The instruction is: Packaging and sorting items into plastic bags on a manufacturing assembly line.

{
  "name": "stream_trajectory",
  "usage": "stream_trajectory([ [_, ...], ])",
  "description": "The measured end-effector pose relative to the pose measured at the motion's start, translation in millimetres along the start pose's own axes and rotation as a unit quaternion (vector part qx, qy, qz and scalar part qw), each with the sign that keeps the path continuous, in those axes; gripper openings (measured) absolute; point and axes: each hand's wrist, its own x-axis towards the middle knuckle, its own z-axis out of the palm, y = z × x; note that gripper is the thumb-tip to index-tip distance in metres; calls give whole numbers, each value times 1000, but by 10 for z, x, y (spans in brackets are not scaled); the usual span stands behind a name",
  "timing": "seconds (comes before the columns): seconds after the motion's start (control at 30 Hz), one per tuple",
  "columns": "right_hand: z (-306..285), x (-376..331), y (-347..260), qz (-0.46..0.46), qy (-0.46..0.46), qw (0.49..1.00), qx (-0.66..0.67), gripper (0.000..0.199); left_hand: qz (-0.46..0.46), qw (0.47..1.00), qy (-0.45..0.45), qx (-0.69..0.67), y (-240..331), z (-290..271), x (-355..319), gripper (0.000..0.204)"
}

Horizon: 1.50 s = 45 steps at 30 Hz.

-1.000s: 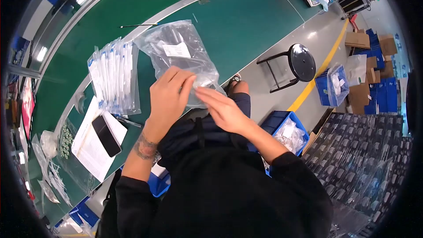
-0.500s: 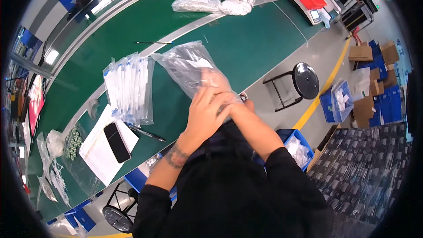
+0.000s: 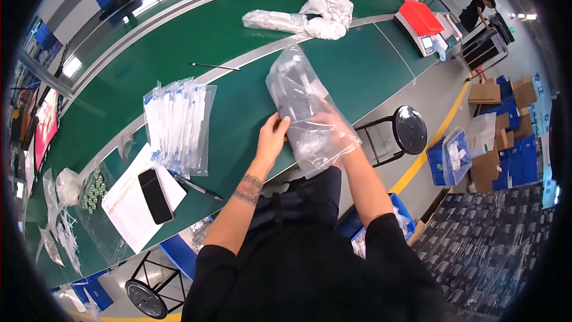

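Note:
A large clear plastic bag stands out over the near edge of the green table, its closed end pointing away from me. My right hand shows through the film, apparently inside the bag, with fingers stretched apart. The bag's loose mouth hangs around my right wrist. At the bag's left edge, my left hand has thumb and fingers closed on the film. To the left lies a row of clear packets with white and blue contents.
A black phone and a pen rest on or beside paper sheets. Wrapped bundles lie at the far side. A red tray sits on a scale. Right of the table stands a black stool; a person works farther back.
My left hand has left my right wrist and moved to the bag's left edge. The bag has swung more upright and to the right, and my right hand's fingers have spread.

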Motion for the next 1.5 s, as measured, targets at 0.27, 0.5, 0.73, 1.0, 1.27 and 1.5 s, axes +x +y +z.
stream_trajectory([
  [0.27, 14, 147, 308, -42, 27, 992, 117, 91, 157, 954, 81, 241, -115, 108, 159, 55],
  [0.5, 88, 247, 238, -137, 116, 902, -392, 106, 77, 977, 101, 170, -205, 99, 316, 59],
  [0.73, 81, 203, 226, -74, 86, 988, -108, 81, 27, 997, 66, 25, -57, 155, 245, 18],
  [1.0, 155, -13, 166, -55, -44, 989, 133, 38, 54, 998, -29, 15, 604, 140, 258, 9],
  [1.27, 112, 203, 442, -7, 23, 984, 174, 31, -159, 987, -27, -21, 564, -187, 432, 71],
  [1.5, 188, -80, 629, 49, -10, 982, 185, 30, -143, 977, -4, -161, 174, -476, 675, 37],
])
